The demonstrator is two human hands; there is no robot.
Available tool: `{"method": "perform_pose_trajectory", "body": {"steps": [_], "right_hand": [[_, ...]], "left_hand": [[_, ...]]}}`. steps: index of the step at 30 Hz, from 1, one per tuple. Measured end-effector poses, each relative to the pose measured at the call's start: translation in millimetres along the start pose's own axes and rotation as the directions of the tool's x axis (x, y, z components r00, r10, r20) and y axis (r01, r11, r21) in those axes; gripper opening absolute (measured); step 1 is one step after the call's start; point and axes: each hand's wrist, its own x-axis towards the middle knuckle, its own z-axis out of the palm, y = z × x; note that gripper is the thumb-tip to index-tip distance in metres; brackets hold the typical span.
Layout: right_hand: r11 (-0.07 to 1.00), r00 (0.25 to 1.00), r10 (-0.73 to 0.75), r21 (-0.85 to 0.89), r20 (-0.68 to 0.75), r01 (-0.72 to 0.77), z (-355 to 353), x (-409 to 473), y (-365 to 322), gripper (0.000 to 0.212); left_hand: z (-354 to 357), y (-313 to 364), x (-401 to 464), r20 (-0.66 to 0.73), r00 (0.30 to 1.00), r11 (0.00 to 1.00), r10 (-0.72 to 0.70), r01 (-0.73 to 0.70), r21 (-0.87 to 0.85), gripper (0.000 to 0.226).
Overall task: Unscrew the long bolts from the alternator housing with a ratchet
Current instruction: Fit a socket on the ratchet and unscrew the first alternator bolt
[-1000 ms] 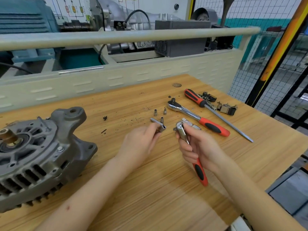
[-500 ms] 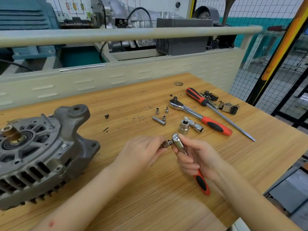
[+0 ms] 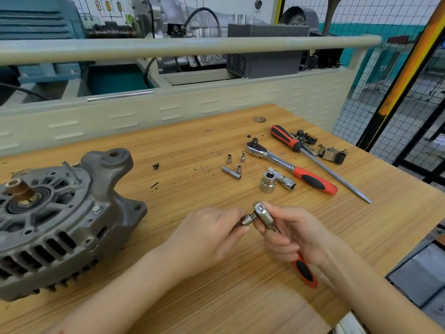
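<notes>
The alternator (image 3: 57,220) lies at my left on the wooden bench (image 3: 192,297), its long bolts (image 3: 72,172) not yet touched as far as I can tell. My right hand (image 3: 296,237) is wrapped round the ratchet (image 3: 265,216), head turned toward the alternator. My left hand (image 3: 212,232) pinches a small socket (image 3: 246,220) against the drive. I judge the socket is only part seated; I should push it straight on until it stops, keeping the handle steady. Beyond my hands, farther from the alternator, lie loose sockets (image 3: 232,172), a second ratchet (image 3: 291,168) and a screwdriver (image 3: 313,156). Between my hands and the alternator the bench is bare, with room to swing. Its right edge is close by my right forearm.
</notes>
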Motion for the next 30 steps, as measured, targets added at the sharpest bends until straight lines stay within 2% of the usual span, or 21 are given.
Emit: {"method": "perform_pose_trajectory", "body": {"steps": [3,6,9,12,14,17,21,24,26,28,30], "right_hand": [[0.998,0.999,0.026,0.049,-0.021,-0.025,3.0,1.2,1.3,0.033],[0.997,0.999,0.044,0.061,-0.032,-0.042,5.6,2.3,2.0,0.033],[0.997,0.997,0.063,0.049,-0.044,-0.061,6.2,3.1,2.2,0.034],[0.996,0.996,0.084,0.024,-0.028,-0.083,6.3,2.9,1.6,0.033],[0.994,0.995,0.104,0.020,-0.006,-0.104,6.2,2.0,0.4,0.033],[0.990,0.991,0.134,-0.030,-0.009,-0.135,6.2,0.6,-2.9,0.032],[0.988,0.988,0.150,-0.051,0.036,-0.148,7.1,0.2,-6.0,0.032],[0.989,0.982,0.148,-0.007,0.118,-0.149,7.2,1.1,-5.3,0.035],[0.988,0.981,0.150,0.011,0.123,-0.153,8.1,1.2,-4.9,0.035],[0.988,0.986,0.156,-0.009,0.065,-0.155,11.3,2.8,-5.2,0.039],[0.981,0.987,0.156,-0.117,-0.020,-0.158,17.5,6.8,-7.5,0.045]], "left_hand": [[1.8,0.4,-2.1,-0.003,0.999,0.998,-0.041,0.042,0.038,0.032],[2.3,-0.1,-2.4,0.000,1.000,0.992,-0.023,0.023,0.123,0.032],[2.8,-0.4,-4.5,0.015,0.999,0.992,-0.034,0.032,0.121,0.032],[2.8,-1.1,-7.3,0.049,0.993,0.992,-0.111,0.114,-0.056,0.023],[3.0,-2.7,-7.0,0.095,0.977,0.955,-0.193,0.209,-0.211,0.021],[0.5,-2.5,-7.2,0.216,0.936,0.851,-0.278,0.344,-0.396,0.018],[-4.1,4.6,-5.4,0.265,0.902,0.694,-0.340,0.431,-0.576,0.011],[-5.6,7.1,-4.6,0.274,0.889,0.621,-0.366,0.453,-0.640,0.018],[-5.8,8.3,-5.3,0.266,0.894,0.645,-0.362,0.446,-0.620,0.019],[-3.7,9.1,-4.5,0.245,0.893,0.688,-0.378,0.448,-0.571,0.018],[-2.5,6.3,-2.0,0.236,0.867,0.676,-0.439,0.492,-0.548,0.015]]}}
